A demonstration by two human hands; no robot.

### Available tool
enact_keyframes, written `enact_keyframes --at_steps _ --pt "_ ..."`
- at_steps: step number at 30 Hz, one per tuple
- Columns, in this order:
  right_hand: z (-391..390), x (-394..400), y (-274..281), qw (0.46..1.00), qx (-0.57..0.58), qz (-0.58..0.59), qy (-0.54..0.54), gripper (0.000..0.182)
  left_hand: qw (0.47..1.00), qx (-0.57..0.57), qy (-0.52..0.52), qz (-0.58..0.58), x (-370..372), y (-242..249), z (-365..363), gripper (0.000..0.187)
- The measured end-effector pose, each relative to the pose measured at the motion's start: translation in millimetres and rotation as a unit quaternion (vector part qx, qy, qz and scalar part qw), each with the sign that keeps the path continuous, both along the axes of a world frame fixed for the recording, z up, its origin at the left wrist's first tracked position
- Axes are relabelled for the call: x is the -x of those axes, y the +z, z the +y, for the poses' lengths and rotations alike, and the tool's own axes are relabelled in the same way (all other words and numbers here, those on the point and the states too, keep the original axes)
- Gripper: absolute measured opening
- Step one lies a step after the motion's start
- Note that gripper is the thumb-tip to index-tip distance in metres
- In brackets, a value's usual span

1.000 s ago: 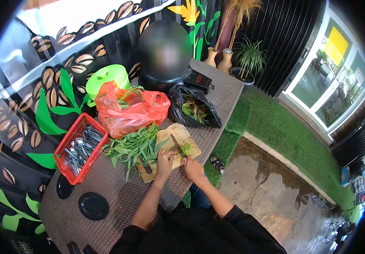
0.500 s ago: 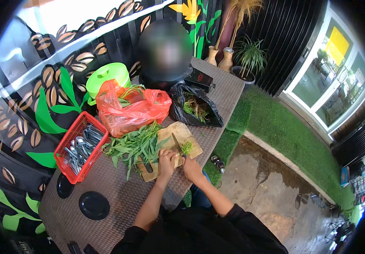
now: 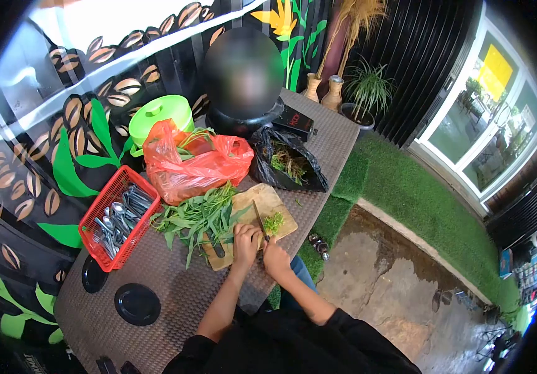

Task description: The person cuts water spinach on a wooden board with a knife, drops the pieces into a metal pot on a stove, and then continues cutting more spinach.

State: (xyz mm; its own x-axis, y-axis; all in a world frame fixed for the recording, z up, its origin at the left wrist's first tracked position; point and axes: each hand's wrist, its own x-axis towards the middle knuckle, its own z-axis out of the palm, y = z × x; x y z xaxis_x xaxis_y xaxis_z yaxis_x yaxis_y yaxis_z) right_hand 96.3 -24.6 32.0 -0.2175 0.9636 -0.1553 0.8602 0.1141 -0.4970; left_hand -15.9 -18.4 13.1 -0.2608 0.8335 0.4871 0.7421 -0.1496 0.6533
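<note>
right hand [image 3: 276, 257] clenched round knife [image 3: 258, 216], left hand [image 3: 246, 242] by greens [image 3: 201, 217], grip unclear, red lettering [image 3: 292, 118] on black box [image 3: 299, 126]

Bright daylight glares white at the upper left, while soft shadows fall on the desk [image 3: 188, 310]. Wide-angle distortion bends the edges into black corners.

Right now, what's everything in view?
table: 1, brown, centre
board: 1, tan, on table
knife: 1, dark, over board
chopped greens: 1 pile, green, on board
leafy greens: 1 heap, green, board's left
bags: 2, red, black, beyond board
cutlery basket: 1, red, left
lidded pot: 1, green, behind red bag
plates: 2, black, near left
red-lettered object: 1, black, far end
vases: 2, tan, far end
plant: 1, green, by vases
left hand: 1, bare, beside knife
right hand: 1, bare, on knife
</note>
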Motion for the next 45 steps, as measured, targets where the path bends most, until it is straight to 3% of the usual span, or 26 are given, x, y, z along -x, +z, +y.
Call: enact_keyframes --at_steps 6,8,11,15,18,25,30,33,39,45 --pt "14.3 -18.0 -5.1 0.999 -0.032 -0.003 0.013 0.038 0.998 -0.017 -0.007 0.067 3.0 -2.0 -7.9 0.014" --pt "20.6 -22.1 -3.7 0.999 -0.008 -0.018 0.038 0.039 0.999 0.029 -0.043 -0.008 4.5 0.1 -0.7 0.013" --pt "27.5 -25.4 11.6 0.999 0.005 0.003 0.041 0.039 0.999 0.030 -0.004 -0.013 6.6 -15.3 11.0 0.013" --pt "20.6 -24.8 25.6 0.997 0.045 -0.003 0.060 0.038 0.997 0.053 -0.037 -0.050 6.5 -6.8 11.0 0.012" --pt "5.6 -8.7 19.3 0.999 0.049 -0.002 -0.008 0.038 0.997 0.011 -0.017 -0.069 5.4 -5.4 8.2 0.011" --pt "22.0 -8.4 -0.9 1.000 -0.026 0.014 0.009 0.039 0.999 0.004 -0.035 -0.004 4.4 0.2 1.6 0.012" --pt "6.8 3.3 9.6 0.999 0.012 -0.036 -0.013 0.038 0.999 -0.027 -0.040 0.009 7.0 -0.2 -1.1 0.012" --pt "24.4 -0.7 2.0 0.999 -0.029 0.022 0.012 0.037 0.999 0.019 -0.047 0.011 7.8 3.7 -2.5 0.015" --pt "-0.4 10.0 6.3 0.999 0.031 -0.021 -0.019 0.038 0.996 0.058 -0.045 -0.058 14.6 1.0 5.8 0.011" --pt "7.8 4.6 10.7 0.998 0.048 0.038 -0.023 0.036 0.990 0.040 -0.029 -0.135 9.1 10.6 5.7 0.025"
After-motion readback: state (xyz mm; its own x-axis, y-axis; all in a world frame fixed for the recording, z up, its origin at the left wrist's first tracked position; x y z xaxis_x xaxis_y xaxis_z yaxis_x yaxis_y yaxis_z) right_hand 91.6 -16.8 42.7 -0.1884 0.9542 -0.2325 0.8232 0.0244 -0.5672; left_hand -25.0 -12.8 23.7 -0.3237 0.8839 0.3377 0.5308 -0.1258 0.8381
